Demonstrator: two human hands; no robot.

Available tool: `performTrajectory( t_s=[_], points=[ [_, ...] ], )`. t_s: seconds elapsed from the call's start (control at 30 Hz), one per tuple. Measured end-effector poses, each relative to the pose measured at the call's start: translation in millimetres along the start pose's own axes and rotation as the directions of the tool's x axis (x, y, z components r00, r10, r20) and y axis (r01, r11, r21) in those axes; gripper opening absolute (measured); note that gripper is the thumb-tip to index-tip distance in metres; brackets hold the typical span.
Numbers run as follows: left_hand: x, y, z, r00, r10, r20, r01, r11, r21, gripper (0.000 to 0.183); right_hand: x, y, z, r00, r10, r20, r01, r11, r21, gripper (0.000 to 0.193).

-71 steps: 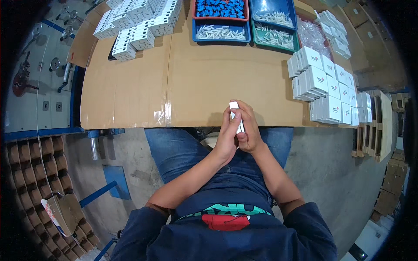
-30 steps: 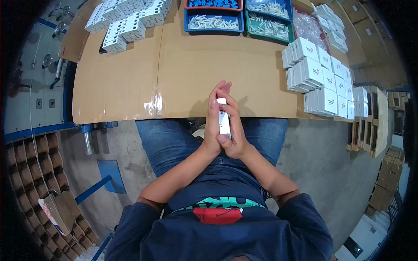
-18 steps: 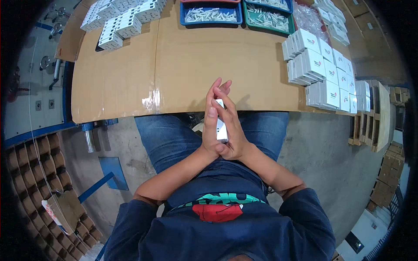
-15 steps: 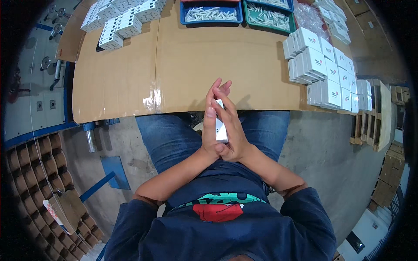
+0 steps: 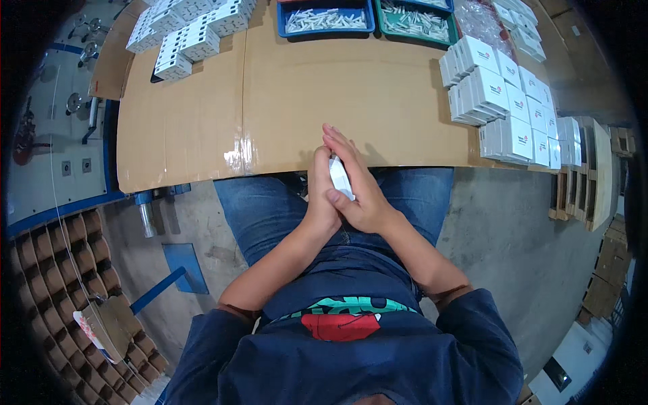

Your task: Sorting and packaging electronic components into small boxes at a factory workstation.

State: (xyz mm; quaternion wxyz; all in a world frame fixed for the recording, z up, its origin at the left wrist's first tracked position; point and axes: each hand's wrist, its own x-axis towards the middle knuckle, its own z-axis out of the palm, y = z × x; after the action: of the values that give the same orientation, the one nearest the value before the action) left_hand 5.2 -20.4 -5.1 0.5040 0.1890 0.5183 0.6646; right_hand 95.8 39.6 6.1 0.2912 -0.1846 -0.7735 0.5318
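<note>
Between my palms, over my lap at the front edge of the table, is a small white block-shaped piece [image 5: 341,179]. My left hand [image 5: 320,196] presses on it from the left, and my right hand [image 5: 364,196] closes on it from the right, with the thumb lying across its near end. The fingers of both hands point away from me and meet beyond the piece. Most of its sides are hidden by the palms, so its exact kind does not show.
The table is covered with cardboard [image 5: 304,101]. At its far left stand rows of white blocks with dark openings [image 5: 200,44]. A blue tray [image 5: 325,35] and a green tray [image 5: 415,40] hold small white parts. White printed pieces [image 5: 520,138] are stacked at the right, beside clear plastic wrap [image 5: 480,23].
My hands have tilted and closed more tightly around the white piece, which has turned and shows less of its holed face. My right thumb now lies over its near end.
</note>
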Motion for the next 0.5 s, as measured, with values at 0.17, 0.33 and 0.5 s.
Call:
performTrajectory(
  t_s=[0.17,0.33,0.5],
  points=[
    [6,1,-5,0.984,-0.172,-0.044,0.161,0.969,-0.186,0.030,-2,6,-3,1.000,-0.019,0.019,0.018,0.999,0.035,0.074],
    [7,5,-5,0.964,-0.258,-0.064,0.240,0.948,-0.209,0.034,-1,-2,-4,1.000,-0.010,-0.011,0.011,0.995,0.104,0.070],
    [8,20,2,0.927,-0.340,-0.157,0.298,0.924,-0.239,0.035,-2,2,-6,1.000,0.008,-0.017,-0.005,0.987,0.160,0.065]
  ],
)
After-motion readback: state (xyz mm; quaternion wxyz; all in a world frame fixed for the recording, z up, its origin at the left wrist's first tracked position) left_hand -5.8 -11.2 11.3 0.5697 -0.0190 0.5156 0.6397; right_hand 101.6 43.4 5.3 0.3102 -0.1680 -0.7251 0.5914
